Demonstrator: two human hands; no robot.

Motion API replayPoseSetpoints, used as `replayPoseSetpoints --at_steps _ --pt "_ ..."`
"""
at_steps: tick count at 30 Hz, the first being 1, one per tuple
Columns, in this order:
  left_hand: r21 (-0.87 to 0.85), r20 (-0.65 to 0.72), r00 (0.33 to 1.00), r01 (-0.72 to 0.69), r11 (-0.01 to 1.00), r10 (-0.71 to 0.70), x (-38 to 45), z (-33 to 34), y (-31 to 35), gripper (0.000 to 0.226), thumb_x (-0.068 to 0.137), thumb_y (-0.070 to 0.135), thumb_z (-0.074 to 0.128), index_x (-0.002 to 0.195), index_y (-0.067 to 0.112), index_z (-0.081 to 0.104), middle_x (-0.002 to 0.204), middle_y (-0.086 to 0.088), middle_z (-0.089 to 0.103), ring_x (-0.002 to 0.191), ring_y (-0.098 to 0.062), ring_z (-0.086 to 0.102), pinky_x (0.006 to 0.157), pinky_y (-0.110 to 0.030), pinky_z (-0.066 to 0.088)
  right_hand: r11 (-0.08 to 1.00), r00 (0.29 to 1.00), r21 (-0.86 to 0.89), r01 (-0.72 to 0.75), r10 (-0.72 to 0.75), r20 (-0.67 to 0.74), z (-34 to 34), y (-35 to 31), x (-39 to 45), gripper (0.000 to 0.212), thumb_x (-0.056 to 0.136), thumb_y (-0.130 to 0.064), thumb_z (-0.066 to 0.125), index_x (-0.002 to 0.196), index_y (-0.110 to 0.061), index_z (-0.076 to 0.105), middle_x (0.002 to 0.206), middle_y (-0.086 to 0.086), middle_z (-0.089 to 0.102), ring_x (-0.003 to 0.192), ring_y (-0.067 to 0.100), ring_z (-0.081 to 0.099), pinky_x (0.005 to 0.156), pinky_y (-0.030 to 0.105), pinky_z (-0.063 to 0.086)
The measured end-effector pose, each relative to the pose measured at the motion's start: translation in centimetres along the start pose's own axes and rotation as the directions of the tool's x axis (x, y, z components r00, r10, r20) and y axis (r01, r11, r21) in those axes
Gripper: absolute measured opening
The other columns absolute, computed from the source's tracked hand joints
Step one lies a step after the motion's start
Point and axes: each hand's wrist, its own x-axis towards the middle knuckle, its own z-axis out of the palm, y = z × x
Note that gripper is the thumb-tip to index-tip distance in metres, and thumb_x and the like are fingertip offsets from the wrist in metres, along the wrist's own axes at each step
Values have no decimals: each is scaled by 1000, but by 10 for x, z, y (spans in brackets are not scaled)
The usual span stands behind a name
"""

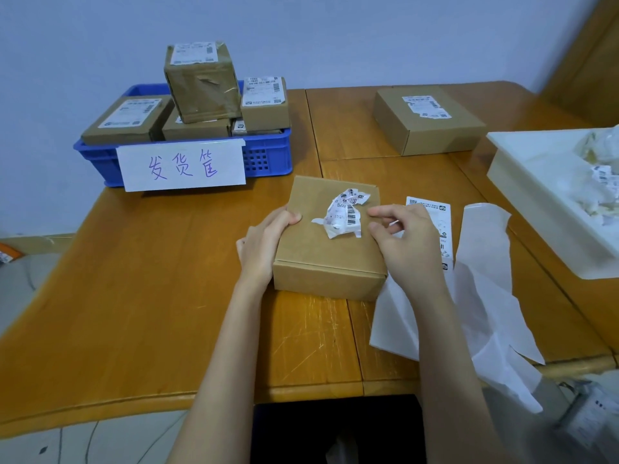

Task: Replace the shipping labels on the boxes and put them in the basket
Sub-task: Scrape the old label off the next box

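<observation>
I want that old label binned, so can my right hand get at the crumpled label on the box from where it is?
Probably yes. The right hand hovers just right of the crumpled label, which lies loose and uncovered on the box, with nothing between them.

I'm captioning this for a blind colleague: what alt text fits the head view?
A person's left hand steadies a plain brown cardboard box on a wooden table, a crumpled peeled shipping label on its lid beside the right hand. A blue plastic basket of labelled boxes stands behind.
</observation>
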Motion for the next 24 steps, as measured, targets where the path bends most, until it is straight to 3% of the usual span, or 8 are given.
replayPoseSetpoints --at_steps 3,8,11,17,20,22,24 --pt "15 1 1000 -10 1000 10 2 0 -2 21 101 44 45 81 51 48 88 20 45 81 -2 36 116 -47 23 981 998 -184 58 -64 -27 4 -8 5 16 85 -23 70 100 -26 74 97 -6 50 96 16 49 90 35 40" --pt "37 5 1000 -30 999 30 6 0 -5 24 101 44 44 80 50 50 89 23 47 83 -3 38 114 -46 23 963 997 -261 59 -69 -29 12 -21 8 9 89 -18 66 92 -22 74 94 -7 51 102 18 50 90 39 42" --pt "45 11 1000 -25 999 24 8 0 -7 21 101 45 44 82 51 50 90 23 47 89 -7 39 114 -46 24 955 998 -291 60 -59 12 17 -21 10 10 93 -16 61 93 -18 71 104 0 56 105 21 50 91 39 41" --pt "89 19 997 -74 993 73 17 1 -12 16 93 56 47 82 50 56 88 25 54 86 2 44 96 -34 23 993 998 -116 -33 39 56 17 -25 6 15 92 -11 56 88 -21 68 98 -5 51 103 23 55 92 39 44" --pt "104 16 994 -113 988 112 21 3 -19 37 76 65 37 96 47 63 95 26 57 100 -5 49 92 -32 20 994 992 -61 -85 91 88 16 -30 4 22 90 -6 54 88 -21 70 97 -4 54 95 20 55 95 43 43" --pt "114 12 992 -123 986 123 23 3 -21 46 76 66 37 107 44 63 98 27 56 104 -7 47 93 -32 19 992 985 -3 -128 128 113 11 -30 4 22 90 -9 56 91 -21 74 95 -6 62 88 14 58 91 35 45" --pt "94 16 996 -87 992 86 22 2 -18 28 85 64 44 102 47 59 96 28 51 96 -3 44 95 -33 20 976 980 130 -173 158 117 4 -29 5 23 92 -10 56 88 -23 74 91 -7 70 85 9 64 85 26 49"
